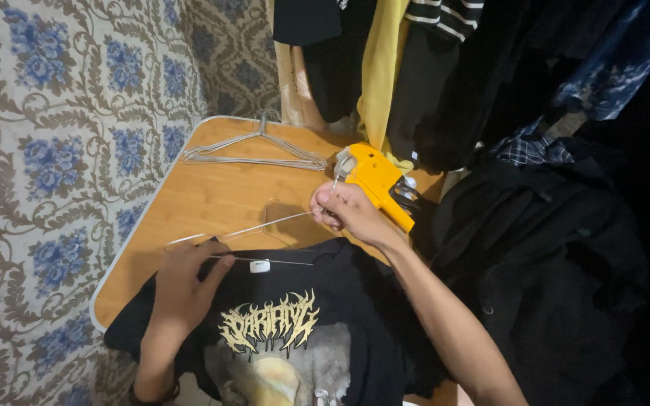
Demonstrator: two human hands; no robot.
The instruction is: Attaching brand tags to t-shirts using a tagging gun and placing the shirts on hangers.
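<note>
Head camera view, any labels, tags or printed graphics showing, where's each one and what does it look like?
Neck label: small white rectangle inside the black T-shirt collar, between both hands.
Chest print: jagged pale-gold graphic over a grey-and-yellow picture, shirt front, bottom centre.
No packages, signs or screens.

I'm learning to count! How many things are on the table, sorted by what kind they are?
Black T-shirt: 1
Wire hanger going into the shirt, held by the right hand and left hand: 1
Pile of spare wire hangers: 1 (how many hangers, cannot tell)
Yellow tagging gun: 1
Total: 4
</note>
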